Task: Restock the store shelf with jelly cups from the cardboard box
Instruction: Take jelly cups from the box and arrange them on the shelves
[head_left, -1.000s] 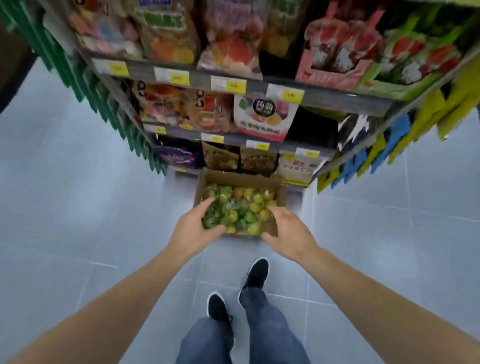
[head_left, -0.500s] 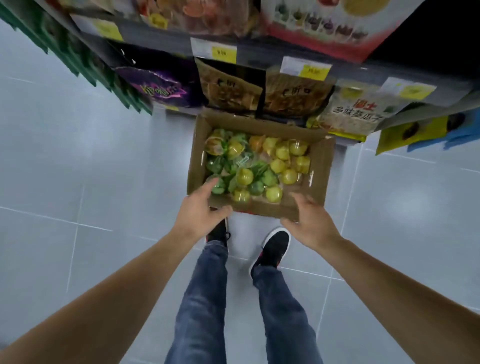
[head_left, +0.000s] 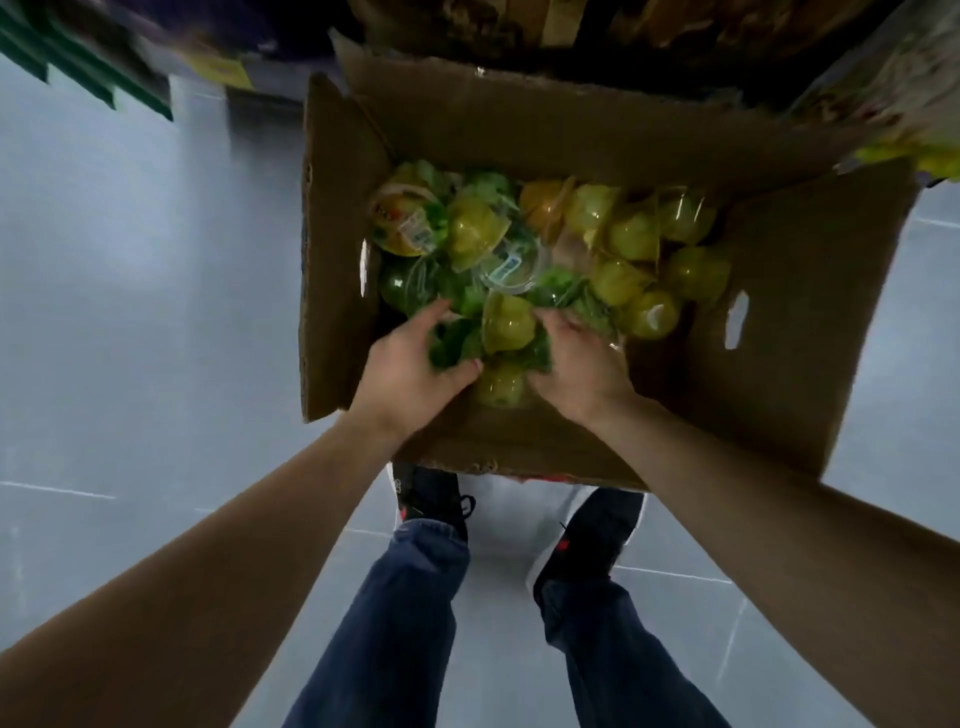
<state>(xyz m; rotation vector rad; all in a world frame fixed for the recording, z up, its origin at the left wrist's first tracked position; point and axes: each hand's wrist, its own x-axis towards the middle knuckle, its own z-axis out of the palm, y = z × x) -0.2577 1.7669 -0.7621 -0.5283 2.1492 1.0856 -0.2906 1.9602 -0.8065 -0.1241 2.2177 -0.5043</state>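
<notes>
An open cardboard box (head_left: 789, 322) sits on the floor in front of my feet, filled with several green and yellow jelly cups (head_left: 649, 260). Both my hands are inside it near the front wall. My left hand (head_left: 410, 364) curls its fingers and thumb round a bunch of green cups (head_left: 457, 338). My right hand (head_left: 582, 364) has its fingers curled into the cups from the right side. A yellow cup (head_left: 506, 322) stands between the two hands. The shelf (head_left: 571, 31) is blurred at the top edge.
Grey tiled floor (head_left: 130, 312) lies left and right of the box. My legs in blue jeans and my black shoes (head_left: 431, 499) are just below the box. Green shelf edging (head_left: 78, 67) runs along the top left.
The camera has dropped much closer to the box. Both hands moved from the box's front rim into the cups and closed on them.
</notes>
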